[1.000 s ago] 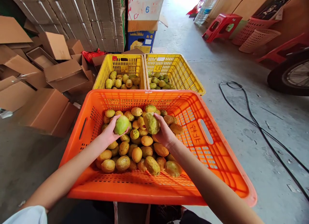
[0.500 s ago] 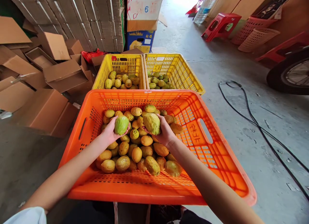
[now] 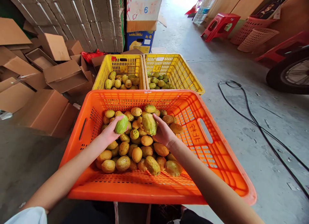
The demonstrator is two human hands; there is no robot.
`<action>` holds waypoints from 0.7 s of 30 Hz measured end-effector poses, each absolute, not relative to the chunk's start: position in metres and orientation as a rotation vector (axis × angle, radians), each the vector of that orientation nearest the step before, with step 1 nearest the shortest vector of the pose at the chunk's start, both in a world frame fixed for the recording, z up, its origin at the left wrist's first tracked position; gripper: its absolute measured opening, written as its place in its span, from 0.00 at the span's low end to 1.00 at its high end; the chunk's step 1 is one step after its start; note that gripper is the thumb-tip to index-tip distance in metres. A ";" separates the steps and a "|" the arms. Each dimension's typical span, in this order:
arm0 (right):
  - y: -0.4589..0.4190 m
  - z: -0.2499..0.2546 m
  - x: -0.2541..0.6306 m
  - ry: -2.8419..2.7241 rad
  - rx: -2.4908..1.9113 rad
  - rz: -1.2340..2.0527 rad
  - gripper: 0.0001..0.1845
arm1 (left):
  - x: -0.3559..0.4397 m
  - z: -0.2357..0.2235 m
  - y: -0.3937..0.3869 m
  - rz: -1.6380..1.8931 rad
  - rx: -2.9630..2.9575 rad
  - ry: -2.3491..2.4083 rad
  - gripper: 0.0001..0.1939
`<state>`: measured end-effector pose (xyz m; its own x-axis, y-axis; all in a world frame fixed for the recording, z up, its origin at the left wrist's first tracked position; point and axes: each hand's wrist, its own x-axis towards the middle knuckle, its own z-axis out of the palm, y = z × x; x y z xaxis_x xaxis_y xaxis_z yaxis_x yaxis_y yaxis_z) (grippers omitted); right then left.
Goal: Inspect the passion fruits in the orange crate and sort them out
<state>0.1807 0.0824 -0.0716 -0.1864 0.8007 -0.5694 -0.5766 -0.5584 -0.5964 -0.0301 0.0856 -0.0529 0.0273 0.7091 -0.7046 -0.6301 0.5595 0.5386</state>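
In my left hand (image 3: 111, 130) is a smooth green oval fruit (image 3: 121, 124), with the thumb lying along its upper side. My right hand (image 3: 164, 130) grips a larger yellow-green fruit (image 3: 149, 123) with a bumpy, ridged skin. Both fruits are held apart, above a large orange plastic crate (image 3: 159, 198). Loose yellow and brownish fruits (image 3: 136, 155) are heaped in that crate below my hands, some with dark spots. Their exact kind is unclear. The fingers under each held fruit are mostly hidden.
Two yellow crates (image 3: 144, 73) holding more fruit stand behind the orange one. Cardboard boxes (image 3: 45, 105) are piled at left, with stacked cartons (image 3: 140, 40) behind. A black cable (image 3: 251, 118), a red stool (image 3: 220, 26) and a wheel (image 3: 292, 74) are on the right.
The fruit in my right hand has turned and shifted slightly left. The green fruit in my left hand has tilted a little, and its grip looks slightly different.
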 end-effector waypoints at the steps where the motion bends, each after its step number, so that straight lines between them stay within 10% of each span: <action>1: 0.083 -0.073 0.181 -0.293 -1.107 1.876 0.10 | -0.030 -0.053 0.086 1.050 0.083 1.163 0.04; 15: 0.081 -0.068 0.184 -0.332 -1.162 1.877 0.12 | -0.033 -0.051 0.086 0.848 0.027 1.174 0.19; 21: 0.079 -0.074 0.184 -0.492 -1.166 1.739 0.16 | -0.032 -0.050 0.085 0.885 0.127 1.227 0.08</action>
<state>0.1840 0.0788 -0.0743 -0.0931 0.8683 -0.4872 -0.4848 -0.4669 -0.7395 -0.0325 0.0855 -0.0498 0.0593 0.6459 -0.7611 -0.5181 0.6716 0.5296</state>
